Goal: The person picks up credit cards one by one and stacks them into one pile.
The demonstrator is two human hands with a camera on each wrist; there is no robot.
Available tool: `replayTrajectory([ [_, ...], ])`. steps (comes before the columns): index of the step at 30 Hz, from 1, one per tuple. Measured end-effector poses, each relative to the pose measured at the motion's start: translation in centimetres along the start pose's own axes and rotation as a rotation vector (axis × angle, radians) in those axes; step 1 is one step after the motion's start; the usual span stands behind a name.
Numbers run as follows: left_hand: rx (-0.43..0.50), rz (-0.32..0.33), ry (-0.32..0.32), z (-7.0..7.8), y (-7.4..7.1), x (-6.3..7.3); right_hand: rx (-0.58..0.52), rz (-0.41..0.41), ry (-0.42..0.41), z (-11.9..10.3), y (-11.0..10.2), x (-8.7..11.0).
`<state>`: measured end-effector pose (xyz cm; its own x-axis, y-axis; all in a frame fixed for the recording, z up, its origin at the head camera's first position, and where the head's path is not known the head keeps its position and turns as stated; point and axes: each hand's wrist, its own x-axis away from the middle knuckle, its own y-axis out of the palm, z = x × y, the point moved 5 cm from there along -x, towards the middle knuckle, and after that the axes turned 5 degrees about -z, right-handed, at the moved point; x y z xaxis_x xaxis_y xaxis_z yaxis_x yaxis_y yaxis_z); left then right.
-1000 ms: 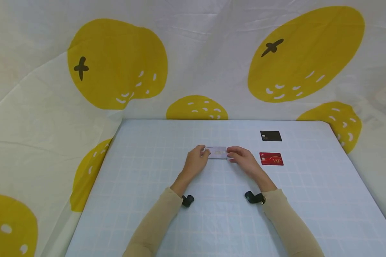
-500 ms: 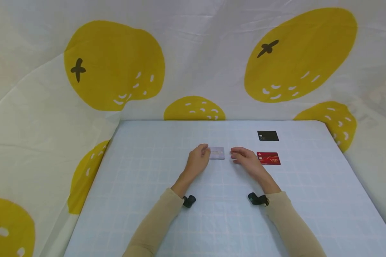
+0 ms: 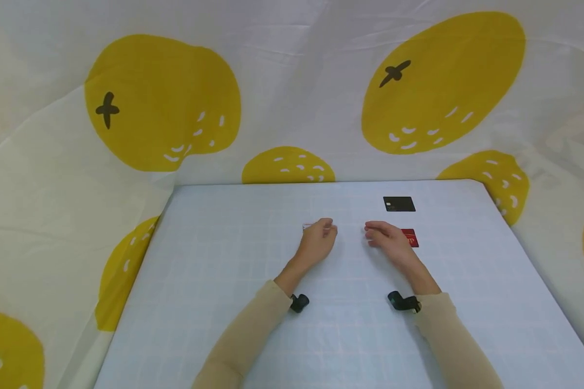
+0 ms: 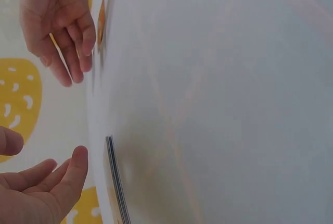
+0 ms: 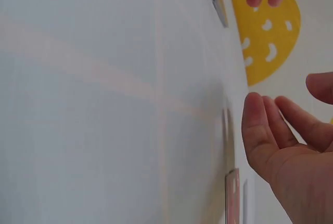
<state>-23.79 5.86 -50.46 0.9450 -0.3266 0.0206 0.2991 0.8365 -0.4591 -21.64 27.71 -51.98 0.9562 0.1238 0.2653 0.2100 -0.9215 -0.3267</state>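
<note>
A small stack of pale purple cards (image 4: 118,182) lies flat on the table, its layered edge showing in the left wrist view. In the head view only a corner of that stack (image 3: 306,226) peeks out behind my left hand (image 3: 316,241), which hovers over it with loosely bent fingers and nothing between them. My right hand (image 3: 393,244) is raised to the right of it, fingers relaxed, thumb apart, holding nothing. It partly covers a red VIP card (image 3: 411,237) lying on the table. Beyond that hand lies a black card (image 3: 399,203) with a chip.
The table (image 3: 253,216) wears a pale blue checked cover. Behind it hangs a white cloth (image 3: 292,81) printed with big yellow fruits. A small black wrist camera (image 3: 299,303) sits by the left cuff, and another camera (image 3: 402,301) by the right.
My left hand has let go of the pale card stack and moved right, now covering most of it. My right hand has drawn away from the stack to the right, over the red card.
</note>
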Motion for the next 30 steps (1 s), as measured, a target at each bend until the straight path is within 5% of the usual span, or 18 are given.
replayTrajectory([
  [14, -0.086, -0.127, -0.006, 2.8, 5.9, -1.6, 0.070, 0.132, 0.027, 1.6, -5.0, 1.5],
  [30, -0.113, -0.262, -0.049, 3.3, 10.2, -2.5, 0.067, 0.261, 0.121, 3.1, -9.3, 2.7],
])
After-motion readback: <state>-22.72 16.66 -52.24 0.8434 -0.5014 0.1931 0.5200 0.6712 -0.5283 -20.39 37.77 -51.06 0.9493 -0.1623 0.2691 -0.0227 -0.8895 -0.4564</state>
